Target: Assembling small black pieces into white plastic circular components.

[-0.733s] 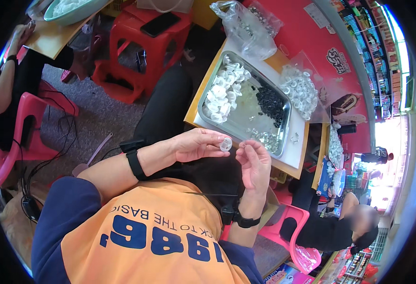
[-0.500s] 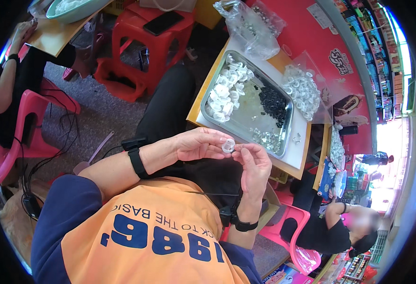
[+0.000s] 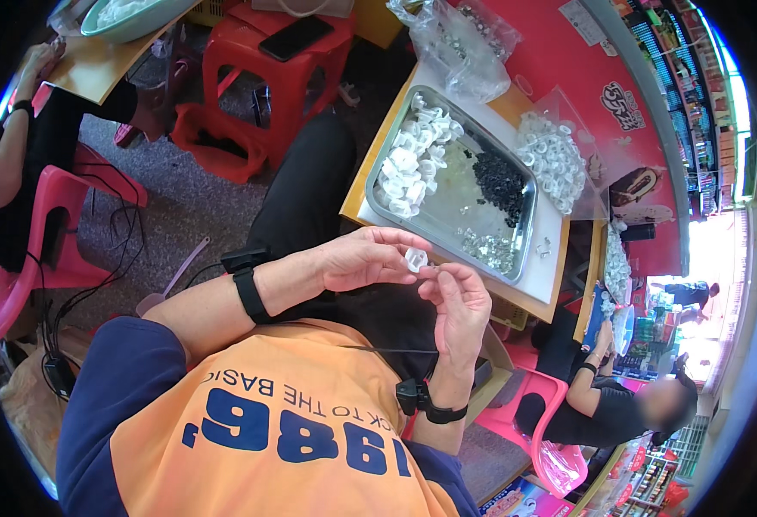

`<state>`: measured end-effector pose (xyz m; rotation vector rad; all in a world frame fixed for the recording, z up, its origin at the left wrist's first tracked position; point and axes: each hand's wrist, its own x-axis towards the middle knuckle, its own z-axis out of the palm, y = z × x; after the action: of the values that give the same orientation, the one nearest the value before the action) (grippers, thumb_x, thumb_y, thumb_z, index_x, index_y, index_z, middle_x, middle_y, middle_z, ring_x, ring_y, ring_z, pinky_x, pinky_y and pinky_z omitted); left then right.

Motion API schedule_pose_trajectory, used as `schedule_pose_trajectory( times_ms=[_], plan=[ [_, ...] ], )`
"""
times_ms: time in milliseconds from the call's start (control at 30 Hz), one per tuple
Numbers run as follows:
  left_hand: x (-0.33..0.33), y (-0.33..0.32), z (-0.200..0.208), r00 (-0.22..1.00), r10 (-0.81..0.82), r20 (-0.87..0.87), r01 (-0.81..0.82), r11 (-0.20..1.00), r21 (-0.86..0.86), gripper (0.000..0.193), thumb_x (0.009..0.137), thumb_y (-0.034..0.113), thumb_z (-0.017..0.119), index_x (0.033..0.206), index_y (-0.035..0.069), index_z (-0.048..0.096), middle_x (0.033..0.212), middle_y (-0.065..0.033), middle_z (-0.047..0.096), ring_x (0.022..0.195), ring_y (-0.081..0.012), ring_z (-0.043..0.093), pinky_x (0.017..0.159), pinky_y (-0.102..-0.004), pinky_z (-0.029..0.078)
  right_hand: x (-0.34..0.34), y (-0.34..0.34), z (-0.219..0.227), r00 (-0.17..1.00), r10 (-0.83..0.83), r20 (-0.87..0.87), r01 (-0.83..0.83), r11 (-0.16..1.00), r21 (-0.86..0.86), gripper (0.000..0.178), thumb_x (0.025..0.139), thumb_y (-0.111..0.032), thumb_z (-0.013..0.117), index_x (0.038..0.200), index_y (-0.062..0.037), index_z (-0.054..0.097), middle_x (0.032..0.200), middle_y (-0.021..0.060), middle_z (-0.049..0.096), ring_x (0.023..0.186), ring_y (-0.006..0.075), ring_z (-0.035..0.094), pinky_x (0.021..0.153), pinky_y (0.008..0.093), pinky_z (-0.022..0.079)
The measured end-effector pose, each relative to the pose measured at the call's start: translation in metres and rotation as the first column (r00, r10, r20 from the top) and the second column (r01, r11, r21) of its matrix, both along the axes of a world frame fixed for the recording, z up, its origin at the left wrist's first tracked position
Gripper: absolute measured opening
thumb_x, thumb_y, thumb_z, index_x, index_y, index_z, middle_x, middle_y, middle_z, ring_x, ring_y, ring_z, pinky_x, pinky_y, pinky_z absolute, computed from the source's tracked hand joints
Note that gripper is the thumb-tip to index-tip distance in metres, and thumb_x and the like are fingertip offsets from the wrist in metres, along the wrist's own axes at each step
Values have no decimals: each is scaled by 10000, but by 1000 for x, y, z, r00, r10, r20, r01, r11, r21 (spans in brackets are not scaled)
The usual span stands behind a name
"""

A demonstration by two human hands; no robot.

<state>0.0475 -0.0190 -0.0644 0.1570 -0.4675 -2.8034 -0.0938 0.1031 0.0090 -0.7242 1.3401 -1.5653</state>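
My left hand point(image 3: 368, 260) pinches a small clear plastic ring-shaped piece point(image 3: 415, 258) between thumb and fingers, above my lap. My right hand point(image 3: 460, 306) is closed beside it, thumb and forefinger pressed together at the piece's edge; whatever tiny thing they grip is too small to name. Just beyond my hands, a metal tray point(image 3: 452, 200) lies on the table. White translucent plastic pieces point(image 3: 409, 164) are heaped at its left, small black parts point(image 3: 501, 185) at its right, and small shiny clear parts point(image 3: 490, 248) near its close corner.
More clear plastic pieces point(image 3: 552, 159) are piled right of the tray, with a clear bag point(image 3: 465, 52) behind it. A red stool point(image 3: 266, 86) bears a black phone point(image 3: 296, 39). One co-worker point(image 3: 611, 405) sits at right; another person's arm point(image 3: 8, 146) shows at left.
The clear piece has turned in my left fingers, and my right fingertips have shifted slightly lower. At right, the co-worker's arm has moved from near the head to reach toward the table.
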Motion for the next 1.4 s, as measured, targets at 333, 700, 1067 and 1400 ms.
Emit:
schedule_pose_trajectory(
  times_ms=[333,700,1067,1400],
  plan=[
    [-3,4,-1,996,24,89,-15,994,-106,170,938,147,619,1041,12,637,1028,-77,657,984,-164,653,906,-297,546,7,-1,-12,938,-60,-341,82,995,51,114,880,1,665,992,21,670,885,22,642,796,67,591,689,204,479],
    [-3,3,-9,997,-36,62,38,998,-42,131,939,147,616,981,23,624,986,-59,649,944,-152,660,908,-299,552,11,-8,-3,273,-82,-958,-57,993,-101,146,810,34,674,942,-26,656,911,112,643,824,261,641,722,328,529],
    [-2,2,-11,978,-162,132,151,984,94,125,942,92,590,982,-22,620,989,-98,652,950,-202,671,932,-326,552,7,-1,-12,291,-53,-955,-108,990,-88,160,796,55,675,942,-7,656,907,105,647,778,225,641,684,306,529],
    [-3,-2,4,993,-23,116,27,999,-40,291,973,69,525,1247,-18,567,1153,-103,622,1087,-174,617,970,-308,521,5,-1,-8,653,-72,-754,103,995,-6,126,818,60,682,933,10,678,881,61,660,676,85,580,614,217,473]
  ],
)
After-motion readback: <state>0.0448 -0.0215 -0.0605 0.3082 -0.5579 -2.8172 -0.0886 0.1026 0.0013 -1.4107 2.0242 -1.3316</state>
